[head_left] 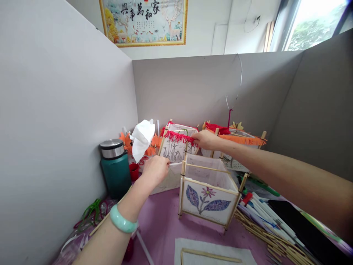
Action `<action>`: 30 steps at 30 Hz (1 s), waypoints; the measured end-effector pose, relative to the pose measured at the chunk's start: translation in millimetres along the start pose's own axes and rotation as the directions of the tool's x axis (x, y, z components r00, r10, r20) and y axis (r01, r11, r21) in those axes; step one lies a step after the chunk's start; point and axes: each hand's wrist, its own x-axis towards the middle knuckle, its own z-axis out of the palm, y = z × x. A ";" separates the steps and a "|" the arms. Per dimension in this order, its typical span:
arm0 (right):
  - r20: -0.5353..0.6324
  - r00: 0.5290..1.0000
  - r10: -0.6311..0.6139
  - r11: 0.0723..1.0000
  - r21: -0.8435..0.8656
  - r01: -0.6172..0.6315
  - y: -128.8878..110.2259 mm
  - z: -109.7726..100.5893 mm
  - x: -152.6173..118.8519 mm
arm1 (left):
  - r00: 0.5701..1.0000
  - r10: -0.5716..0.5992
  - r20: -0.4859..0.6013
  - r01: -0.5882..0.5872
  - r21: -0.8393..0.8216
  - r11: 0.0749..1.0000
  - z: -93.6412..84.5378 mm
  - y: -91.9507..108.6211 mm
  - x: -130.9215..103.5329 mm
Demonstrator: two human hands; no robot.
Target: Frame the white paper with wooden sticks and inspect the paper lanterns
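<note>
My left hand [154,170], with a pale green bangle on the wrist, grips the lower left corner of a paper lantern with red fringe [176,146]. My right hand [204,139] pinches the red fringe at that lantern's top right edge. In front of it stands a second square lantern [207,197] with bamboo posts and a blue leaf and flower drawing on its near panel. A further lantern with orange fringe [242,141] stands at the back right, behind my right forearm.
A teal flask with a steel lid [114,167] stands at the left by the partition. A white tissue [142,140] sticks up behind it. Bamboo sticks [264,235] and pens lie at the right. A sheet of paper [215,254] lies on the pink mat.
</note>
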 end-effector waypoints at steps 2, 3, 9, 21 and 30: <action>-0.021 1.000 0.007 1.000 -0.010 -0.007 1.4 -7.2 -2.6 | 1.000 -0.008 -0.011 0.008 0.005 1.000 2.2 -2.0 0.8; -0.034 0.999 0.011 1.000 -0.012 -0.011 2.2 -11.2 -4.1 | 1.000 -0.008 -0.018 0.008 0.011 1.000 4.0 -3.3 1.4; -0.141 0.990 0.001 0.999 -0.050 -0.008 8.0 -29.7 -12.7 | 0.996 -0.028 -0.089 0.034 0.065 0.997 17.0 -12.2 7.2; -0.456 0.878 -0.146 0.984 -0.156 0.082 14.2 -42.8 -37.1 | 0.980 -0.119 -0.158 0.132 0.076 0.988 33.5 -30.9 28.7; -0.670 0.723 -0.170 0.985 -0.107 0.133 23.0 -42.1 -75.8 | 0.980 -0.164 -0.115 0.169 0.034 0.985 32.1 -31.9 37.7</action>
